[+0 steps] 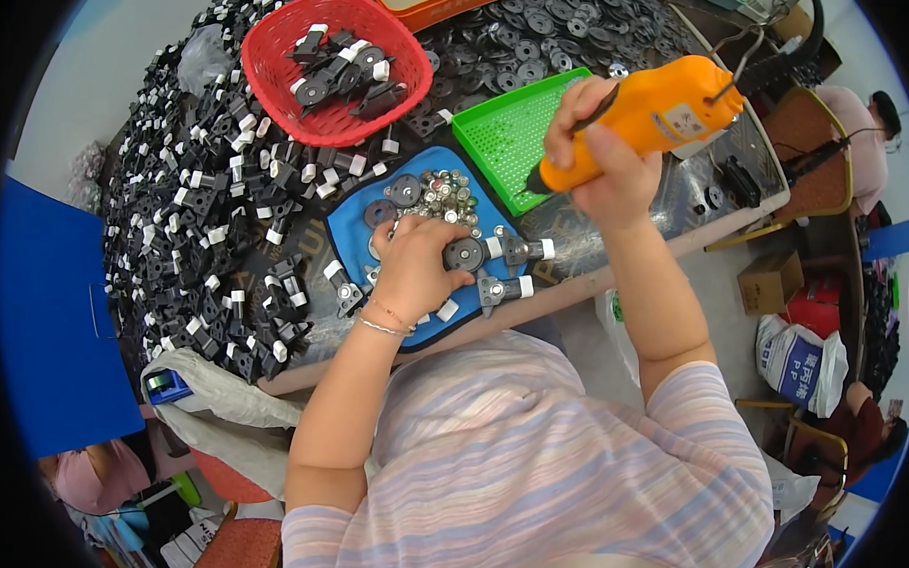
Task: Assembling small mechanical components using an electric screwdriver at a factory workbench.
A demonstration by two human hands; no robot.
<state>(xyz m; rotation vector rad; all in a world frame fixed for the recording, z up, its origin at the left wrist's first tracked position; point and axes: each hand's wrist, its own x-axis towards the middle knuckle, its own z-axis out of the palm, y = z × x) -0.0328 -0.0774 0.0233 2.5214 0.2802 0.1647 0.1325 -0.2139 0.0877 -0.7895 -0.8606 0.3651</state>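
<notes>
My left hand (420, 265) is over the blue mat (348, 225), its thumb and fingers closed about a black plastic part with a round disc (466, 254) and a white tab. In my right hand (618, 180) is an orange electric screwdriver (656, 116), raised above the table with its black tip pointing down and left. Small shiny metal pieces (446, 196) are heaped on the mat beyond my left hand, beside grey discs (406, 190). More black parts with white tabs, such as one bracket (504, 292), lie around the mat's right edge.
A big pile of black parts with white tabs (202, 215) covers the table's left. A red basket (335, 130) holds several such parts. Right of it lies a green perforated tray (510, 136); black discs (543, 32) spread behind. Other people sit at the far right and lower left.
</notes>
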